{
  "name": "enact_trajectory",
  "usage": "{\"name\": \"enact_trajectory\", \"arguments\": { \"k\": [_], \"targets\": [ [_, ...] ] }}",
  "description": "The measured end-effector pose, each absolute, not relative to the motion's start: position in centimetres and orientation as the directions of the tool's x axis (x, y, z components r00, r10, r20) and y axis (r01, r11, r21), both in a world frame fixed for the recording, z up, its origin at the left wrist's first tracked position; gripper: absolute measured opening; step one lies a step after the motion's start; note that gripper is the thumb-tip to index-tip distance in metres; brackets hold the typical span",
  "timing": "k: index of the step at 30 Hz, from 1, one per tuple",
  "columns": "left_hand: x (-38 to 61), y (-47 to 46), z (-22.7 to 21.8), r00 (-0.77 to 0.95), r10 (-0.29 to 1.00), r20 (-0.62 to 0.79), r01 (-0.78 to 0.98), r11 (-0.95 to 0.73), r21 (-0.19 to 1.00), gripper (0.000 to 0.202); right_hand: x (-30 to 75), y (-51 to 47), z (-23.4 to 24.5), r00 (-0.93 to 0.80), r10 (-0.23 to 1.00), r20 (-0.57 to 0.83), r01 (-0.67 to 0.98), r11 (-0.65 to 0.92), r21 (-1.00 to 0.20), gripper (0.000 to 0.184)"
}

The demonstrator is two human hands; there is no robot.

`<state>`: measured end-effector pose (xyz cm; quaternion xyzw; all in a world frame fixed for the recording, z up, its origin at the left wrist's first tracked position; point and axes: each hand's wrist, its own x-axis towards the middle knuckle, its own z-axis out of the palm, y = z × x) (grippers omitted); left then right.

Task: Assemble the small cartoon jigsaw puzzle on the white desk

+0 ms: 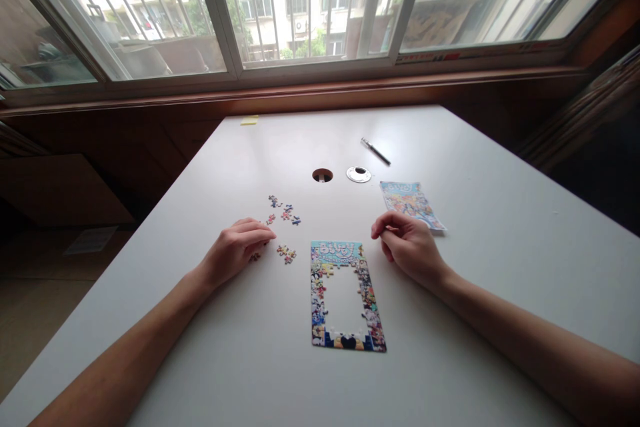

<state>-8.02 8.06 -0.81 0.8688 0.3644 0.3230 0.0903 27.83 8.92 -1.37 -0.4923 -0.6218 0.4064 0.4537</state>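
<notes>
A small colourful jigsaw puzzle [345,297] lies on the white table [450,320] in front of me, its border assembled and its middle bare. Several loose pieces [284,213] are scattered to its upper left, with a small joined cluster [287,253] closer in. My left hand [235,251] rests among these pieces, fingers curled down onto one near its fingertips. My right hand [407,243] sits to the puzzle's upper right, thumb and forefinger pinched together; what they hold is too small to name. A printed reference picture [410,203] lies just beyond my right hand.
A black pen [375,151] lies further back. A round cable hole [323,175] and its loose white cover [359,175] sit mid-table. A yellow sticky pad [249,120] is at the far edge. A window [310,7] spans the wall behind; the floor drops away on the left.
</notes>
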Motion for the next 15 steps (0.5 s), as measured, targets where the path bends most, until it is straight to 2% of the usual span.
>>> {"name": "enact_trajectory", "arguments": {
  "k": [4, 9, 15],
  "targets": [
    [-7.7, 7.8, -0.6, 0.429, 0.709, 0.560, 0.576, -0.692, 0.435, 0.022, 27.8, 8.9, -1.4, -0.100, 0.981, 0.165, 0.245, 0.185, -0.952, 0.012],
    [-7.0, 7.5, -0.3, 0.463, 0.663, 0.588, 0.531, -0.739, 0.416, 0.014, 27.8, 8.9, -1.4, -0.100, 0.981, 0.163, 0.241, 0.183, -0.953, 0.012],
    [-7.0, 7.4, -0.5, 0.468, 0.648, 0.601, 0.537, -0.749, 0.388, 0.019, 27.8, 8.9, -1.4, -0.097, 0.982, 0.165, 0.238, 0.184, -0.954, 0.013]
  ]
}}
